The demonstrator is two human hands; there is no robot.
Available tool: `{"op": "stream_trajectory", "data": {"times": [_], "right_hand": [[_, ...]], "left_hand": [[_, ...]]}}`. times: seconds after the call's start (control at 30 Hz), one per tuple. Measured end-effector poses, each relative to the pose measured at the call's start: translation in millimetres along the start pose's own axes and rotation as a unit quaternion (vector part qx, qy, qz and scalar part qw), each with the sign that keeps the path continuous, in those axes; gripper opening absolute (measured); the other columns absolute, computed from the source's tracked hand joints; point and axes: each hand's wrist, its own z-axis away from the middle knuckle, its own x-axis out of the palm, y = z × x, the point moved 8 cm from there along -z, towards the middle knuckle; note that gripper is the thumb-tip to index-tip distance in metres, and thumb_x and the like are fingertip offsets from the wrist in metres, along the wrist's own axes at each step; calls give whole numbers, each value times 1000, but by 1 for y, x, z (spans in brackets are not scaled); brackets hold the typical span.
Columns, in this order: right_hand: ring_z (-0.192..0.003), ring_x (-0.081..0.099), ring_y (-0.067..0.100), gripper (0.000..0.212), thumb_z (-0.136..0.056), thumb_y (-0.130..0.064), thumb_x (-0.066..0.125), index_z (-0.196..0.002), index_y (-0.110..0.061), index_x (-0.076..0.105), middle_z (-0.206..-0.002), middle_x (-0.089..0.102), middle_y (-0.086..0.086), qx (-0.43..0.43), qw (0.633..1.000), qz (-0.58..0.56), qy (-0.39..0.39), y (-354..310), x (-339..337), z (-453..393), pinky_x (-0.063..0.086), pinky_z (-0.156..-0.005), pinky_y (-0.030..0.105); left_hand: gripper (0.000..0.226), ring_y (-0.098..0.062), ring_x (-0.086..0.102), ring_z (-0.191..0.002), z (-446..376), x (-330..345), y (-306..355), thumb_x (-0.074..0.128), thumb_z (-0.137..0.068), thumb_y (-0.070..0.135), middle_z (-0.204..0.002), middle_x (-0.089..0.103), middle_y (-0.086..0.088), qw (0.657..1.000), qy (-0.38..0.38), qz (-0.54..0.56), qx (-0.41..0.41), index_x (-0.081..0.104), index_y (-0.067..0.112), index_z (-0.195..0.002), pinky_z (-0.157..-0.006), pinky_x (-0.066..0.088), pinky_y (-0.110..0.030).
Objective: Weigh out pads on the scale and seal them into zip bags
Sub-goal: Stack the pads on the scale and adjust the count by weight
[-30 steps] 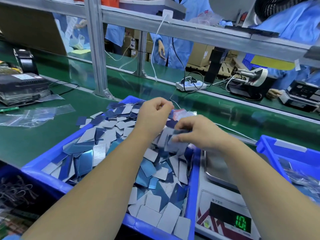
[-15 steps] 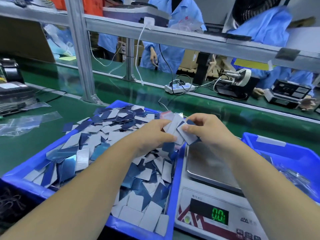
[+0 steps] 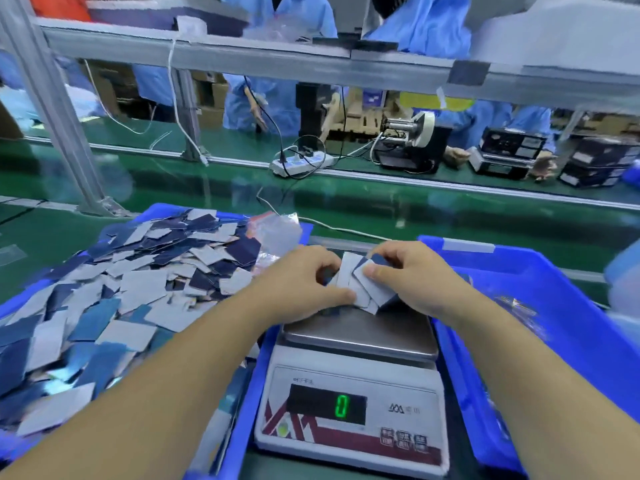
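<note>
At frame centre, two hands, left (image 3: pixel 300 282) and right (image 3: pixel 412 276), pinched one small stack of pads (image 3: pixel 363 284) above one scale (image 3: pixel 353 393) reading 0, between two blue bins (image 3: pixel 554 306).

Factory packing line. Green conveyor belt (image 3: pixel 415 202) runs across behind desk, aluminium frame rail (image 3: pixel 311 64) overhead. Workers in blue smocks (image 3: pixel 277 102) stand along far side of belt. Blue plastic bins (image 3: pixel 554 306) flank digital scale (image 3: pixel 353 410) at desk's near edge; left bin heaped with loose pads (image 3: pixel 138 289). Power strip (image 3: pixel 298 162), label dispenser (image 3: pixel 415 140), stacked boxes (image 3: pixel 602 161) beyond belt.
</note>
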Motion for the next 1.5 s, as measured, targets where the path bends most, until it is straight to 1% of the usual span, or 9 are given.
{"op": "stream_trajectory", "data": {"times": [0.17,0.33,0.5,0.73,0.83,0.93,1.2,1.4,1.5], "right_hand": [[-80,56,10,16,-93,-33,63,-80,-26,70,-81,62,-8,-34,997,69,1,-4,7,1,45,-75,33],[-83,59,14,19,-91,-39,64,-85,-25,75,-85,65,-3,-17,998,60,1,1,8,2,49,-79,38],[-81,59,18,17,-90,-40,65,-86,-27,73,-85,65,-1,-8,999,50,-17,5,9,3,51,-77,43],[-99,52,20,27,-93,-43,62,-111,-26,74,-99,59,2,-44,995,86,-29,4,11,5,46,-90,37],[-103,52,22,32,-96,-39,58,-97,-9,69,-101,61,13,-40,994,94,-27,7,10,1,45,-92,39],[-97,50,22,34,-99,-34,51,-75,-12,60,-86,59,12,-50,993,101,-17,5,9,-1,42,-83,38],[-82,59,7,21,-95,-37,57,-85,-26,72,-89,70,-2,23,996,8,84,18,-15,1,45,-72,26],[-70,56,-11,6,-93,-34,67,-95,-32,72,-82,67,-27,-57,993,-70,74,-4,-12,8,41,-65,7],[-79,66,4,13,-87,-29,74,-99,-34,72,-90,73,-19,-95,991,-86,42,-14,-2,10,54,-78,29]], "left_hand": [[16,-18,47,-112,2,-3,1,77,-82,41,-102,62,7,999,23,-17,24,68,28,-85,-98,41,-34],[23,-1,51,-96,6,-13,-10,73,-87,39,-91,63,14,998,55,28,-8,63,36,-67,-74,33,-2],[32,2,45,-49,9,-19,-27,72,-90,36,-56,54,19,984,93,142,-51,63,26,-60,-50,34,-7],[34,-12,40,-57,10,-34,-39,70,-92,25,-61,48,2,955,150,248,-67,62,6,-65,-52,33,-18],[48,-17,38,-64,11,-37,-38,70,-85,31,-70,45,-8,943,156,287,-57,56,-15,-80,-52,34,-20],[54,-19,40,-66,12,-39,-35,66,-78,39,-71,46,-9,943,156,288,-52,56,-14,-79,-57,36,-24],[38,-21,49,-71,10,-31,-35,66,-80,42,-73,57,-8,949,140,278,-51,67,5,-72,-73,41,-36],[26,-13,55,-73,11,-28,-25,64,-83,38,-75,62,4,950,137,281,-26,72,23,-64,-78,45,-34],[27,-12,55,-72,12,-26,-16,67,-90,28,-79,62,-1,953,130,275,1,71,22,-64,-74,45,-30]]}}
